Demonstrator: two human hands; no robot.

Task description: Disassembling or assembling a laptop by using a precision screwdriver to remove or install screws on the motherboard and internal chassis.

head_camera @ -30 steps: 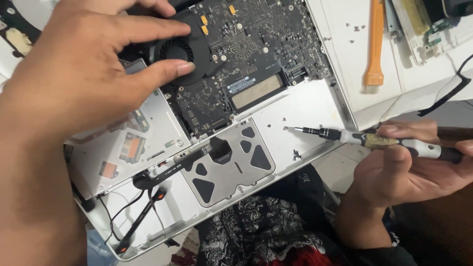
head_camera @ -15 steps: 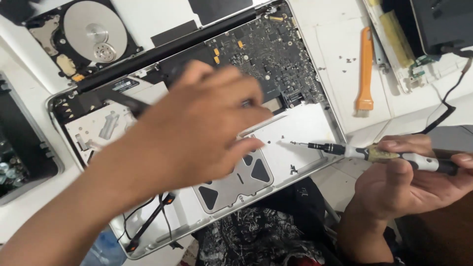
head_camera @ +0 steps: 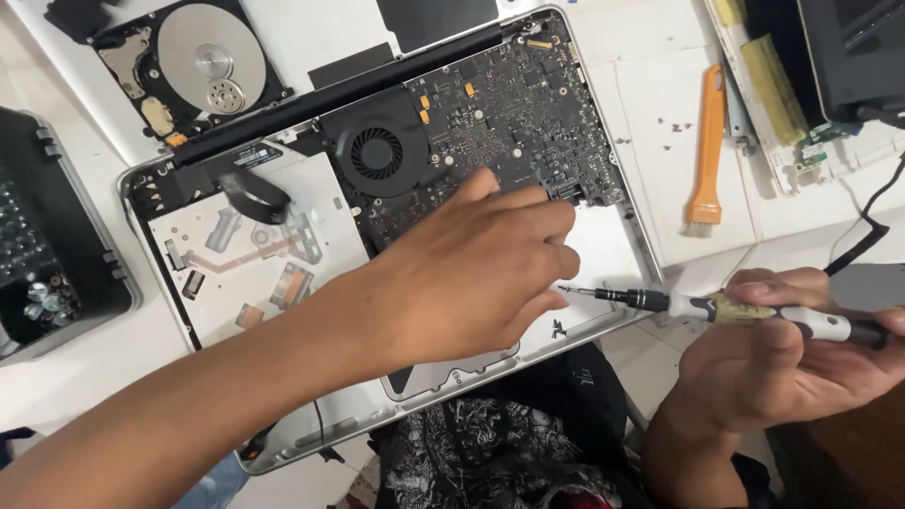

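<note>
The opened laptop lies bottom-up in the middle of the frame on the white bench, its cover off so the dark circuit board, the round fan and the silver drive bay show. The left hand reaches across it from the lower left, palm down, fingers stretched loosely and spread over the lower edge of the board; what the fingertips touch is hidden beneath them. The right hand, at the lower right of the frame, is closed around the handle of a slim screwdriver, whose dark tip points left toward the bare silver shell just beside the left hand. The laptop looks stiff and fairly heavy in its metal shell but fragile inside: the board and its thin cables would be best left untouched, and the shell taken by its rim. Tiny loose screws lie on the shell near the tip. Further out, an orange brush lies at the upper right, a bare hard drive at the upper left, and a dark box of parts at the left edge.
</note>
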